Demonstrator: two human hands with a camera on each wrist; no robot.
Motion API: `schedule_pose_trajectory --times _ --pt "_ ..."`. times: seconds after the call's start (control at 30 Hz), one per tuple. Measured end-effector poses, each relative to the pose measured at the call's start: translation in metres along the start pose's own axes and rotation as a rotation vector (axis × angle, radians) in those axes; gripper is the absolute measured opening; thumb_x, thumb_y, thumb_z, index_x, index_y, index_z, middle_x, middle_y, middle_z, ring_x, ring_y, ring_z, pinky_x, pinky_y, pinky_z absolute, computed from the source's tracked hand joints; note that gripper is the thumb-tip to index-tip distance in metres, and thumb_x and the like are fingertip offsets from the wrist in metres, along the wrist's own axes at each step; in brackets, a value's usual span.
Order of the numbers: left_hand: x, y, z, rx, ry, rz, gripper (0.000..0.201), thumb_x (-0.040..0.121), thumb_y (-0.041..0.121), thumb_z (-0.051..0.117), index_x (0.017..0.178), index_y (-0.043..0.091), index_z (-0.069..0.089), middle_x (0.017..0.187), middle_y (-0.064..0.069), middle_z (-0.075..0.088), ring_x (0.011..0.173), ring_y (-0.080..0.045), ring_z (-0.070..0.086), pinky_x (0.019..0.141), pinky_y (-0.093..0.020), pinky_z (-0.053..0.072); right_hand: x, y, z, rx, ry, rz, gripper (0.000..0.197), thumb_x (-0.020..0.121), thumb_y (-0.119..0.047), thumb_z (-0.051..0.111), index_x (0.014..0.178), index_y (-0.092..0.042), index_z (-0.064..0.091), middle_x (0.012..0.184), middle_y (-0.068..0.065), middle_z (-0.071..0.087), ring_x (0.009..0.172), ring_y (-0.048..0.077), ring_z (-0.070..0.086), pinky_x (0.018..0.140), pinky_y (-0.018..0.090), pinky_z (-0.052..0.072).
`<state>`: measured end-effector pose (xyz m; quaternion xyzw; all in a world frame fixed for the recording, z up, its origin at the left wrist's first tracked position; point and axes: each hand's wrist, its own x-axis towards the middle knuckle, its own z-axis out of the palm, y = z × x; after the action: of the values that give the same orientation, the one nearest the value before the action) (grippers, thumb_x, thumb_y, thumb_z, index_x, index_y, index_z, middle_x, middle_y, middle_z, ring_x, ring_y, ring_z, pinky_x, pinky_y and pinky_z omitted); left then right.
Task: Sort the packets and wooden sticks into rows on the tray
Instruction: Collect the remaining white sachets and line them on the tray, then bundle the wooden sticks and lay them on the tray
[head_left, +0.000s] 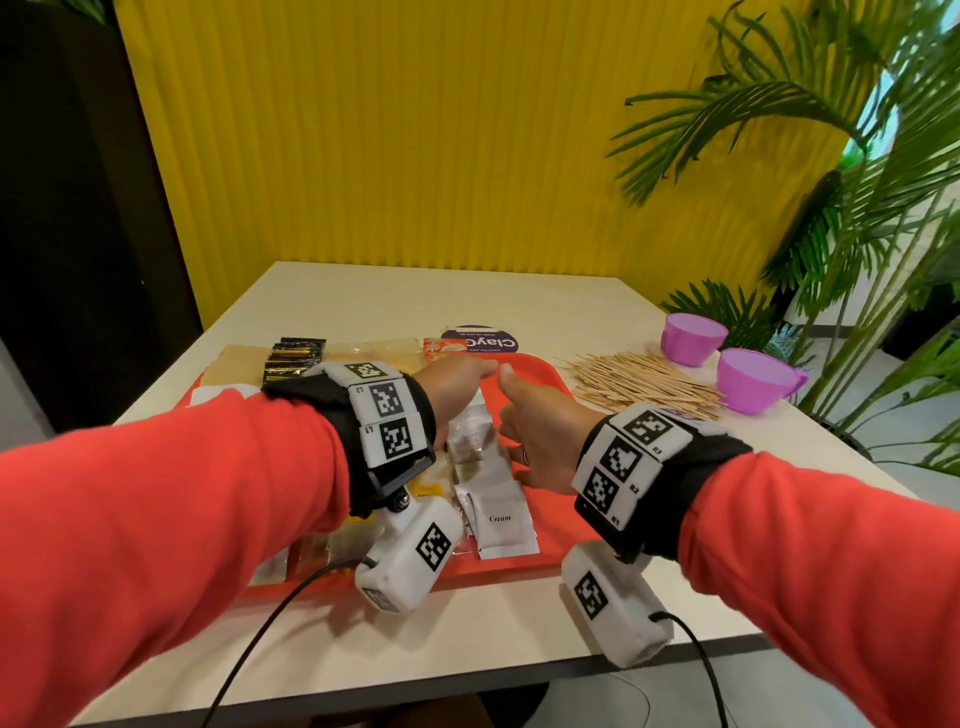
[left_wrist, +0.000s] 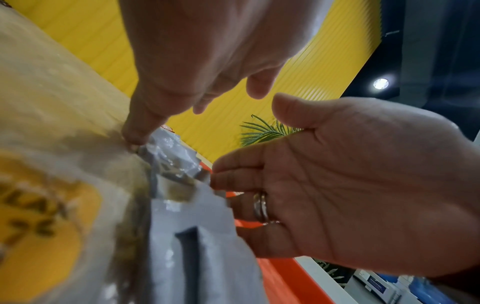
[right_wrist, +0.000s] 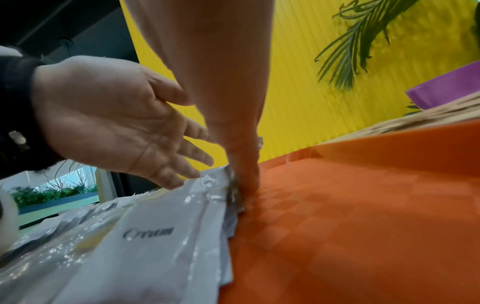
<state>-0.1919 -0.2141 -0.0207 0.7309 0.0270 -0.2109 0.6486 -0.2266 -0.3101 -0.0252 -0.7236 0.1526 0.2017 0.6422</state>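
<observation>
Grip, left: left hand (head_left: 457, 384) has straight, spread fingers held edge-on along the left side of the white packets (head_left: 493, 483); it closes round nothing, and in the right wrist view its lowest fingertips reach the top of the stack.
Grip, right: right hand (head_left: 540, 441) is likewise flat and uncurled, standing on its edge on the tray (head_left: 550, 525), its fingers against the right edge of the same packets; it holds nothing either.
Packets: a column of white sachets, the nearest printed "Cream", runs down the middle of the red tray between the two hands, overlapping like shingles.
Other packets: yellow-printed packets (head_left: 431, 488) lie left of the white column, partly under the left wrist; black sachets (head_left: 293, 356) and pale flat packets sit at the tray's far left.
Wooden sticks: wooden sticks (head_left: 644, 384) lie in a loose heap on the counter (head_left: 519, 296), off the tray to its right, just beside two purple cups (head_left: 727, 358).
Step, as I judge it: squaring the white row from both sides; the sticks are not yet sorted.
Risk, buckling: the sachets are thin and slippery, so too firm a squeeze would likely ride one over another or fan the column out.
Risk, wrist gear: the left wrist unit hangs low over the yellow packets and could drag them out of line if that arm sweeps sideways.
Risk, sticks: the heap lies close to the cups; a careless scoop could scatter sticks or knock a cup.
</observation>
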Motion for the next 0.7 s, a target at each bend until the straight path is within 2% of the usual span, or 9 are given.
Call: schedule_pose_trajectory --times 0.07,0.1,0.2,0.27,0.33,0.4,0.5,0.6,0.7 --pt "-0.001 0.002 0.001 0.057 0.020 -0.019 0.068 0.080 0.043 0.053 0.139 0.012 0.039 0.143 -0.015 0.042 0.131 -0.035 0.040 0.108 -0.054 0.030 0.005 -0.001 -0.001 -0.017 -0.007 0.008 0.079 0.089 -0.068 0.026 0.149 -0.017 0.018 0.138 0.000 0.038 0.126 0.019 0.036 0.108 0.040 0.026" --pt "-0.003 0.004 0.001 0.078 0.021 -0.027 0.070 0.078 0.044 0.054 0.139 0.012 0.040 0.143 -0.015 0.042 0.130 -0.036 0.041 0.108 -0.054 0.031 0.005 -0.003 -0.002 -0.031 -0.003 0.011 0.077 0.090 -0.067 0.026 0.148 -0.017 0.020 0.136 0.000 0.039 0.124 0.019 0.037 0.106 0.040 0.027" --pt "-0.007 0.014 -0.001 0.150 0.056 0.059 0.052 0.092 0.033 0.051 0.135 0.006 0.043 0.142 -0.014 0.043 0.131 -0.032 0.041 0.106 -0.042 0.036 -0.004 -0.015 -0.015 -0.086 0.014 0.006 0.078 0.091 -0.066 0.021 0.149 -0.015 0.016 0.154 0.005 0.024 0.140 0.027 0.024 0.110 0.045 0.021" --pt "-0.005 0.022 -0.002 0.249 0.082 0.102 0.044 0.096 0.024 0.048 0.134 0.002 0.044 0.142 -0.016 0.043 0.131 -0.031 0.041 0.103 -0.038 0.036 -0.009 -0.026 -0.032 -0.137 0.024 -0.012 0.078 0.092 -0.064 0.021 0.148 -0.011 0.020 0.153 0.006 0.026 0.138 0.030 0.026 0.109 0.046 0.022" --pt "-0.008 0.034 0.001 0.386 0.080 0.135 0.041 0.096 0.019 0.048 0.132 -0.002 0.047 0.140 -0.018 0.045 0.130 -0.031 0.042 0.104 -0.036 0.036 -0.012 -0.038 -0.052 -0.214 0.078 -0.071 0.065 0.093 -0.057 0.034 0.139 -0.011 0.038 0.133 0.005 0.043 0.117 0.025 0.043 0.094 0.040 0.034" --pt "-0.010 0.046 0.008 0.507 0.041 0.149 0.040 0.094 0.017 0.050 0.129 -0.003 0.050 0.138 -0.018 0.047 0.128 -0.031 0.045 0.106 -0.036 0.037 -0.015 -0.048 -0.071 -0.356 0.201 -0.135 0.041 0.092 -0.045 0.049 0.116 -0.012 0.055 0.115 0.003 0.050 0.094 0.019 0.049 0.079 0.033 0.039" --pt "-0.014 0.058 0.024 0.724 -0.008 0.150 0.042 0.097 0.021 0.047 0.134 0.001 0.046 0.144 -0.013 0.041 0.131 -0.026 0.041 0.106 -0.031 0.033 -0.011 -0.044 -0.095 -0.737 0.351 -0.115 0.030 0.093 -0.032 0.053 0.108 -0.007 0.059 0.098 0.005 0.058 0.083 0.019 0.053 0.071 0.030 0.042" --pt "-0.012 0.066 0.038 0.929 -0.021 0.145 0.042 0.099 0.026 0.045 0.134 0.004 0.046 0.142 -0.009 0.044 0.129 -0.024 0.043 0.101 -0.028 0.034 -0.005 -0.025 -0.102 -0.892 0.229 0.079 0.023 0.094 -0.018 0.050 0.112 -0.005 0.053 0.080 0.007 0.056 0.063 0.018 0.055 0.057 0.027 0.045" --pt "-0.005 0.067 0.045 1.136 -0.084 0.115 0.040 0.098 0.026 0.045 0.133 0.005 0.048 0.133 -0.007 0.051 0.121 -0.022 0.049 0.098 -0.030 0.036 0.000 -0.008 -0.097 -1.068 0.098 0.193 0.036 0.095 -0.015 0.047 0.129 -0.001 0.047 0.086 0.005 0.066 0.060 0.011 0.058 0.060 0.022 0.048"
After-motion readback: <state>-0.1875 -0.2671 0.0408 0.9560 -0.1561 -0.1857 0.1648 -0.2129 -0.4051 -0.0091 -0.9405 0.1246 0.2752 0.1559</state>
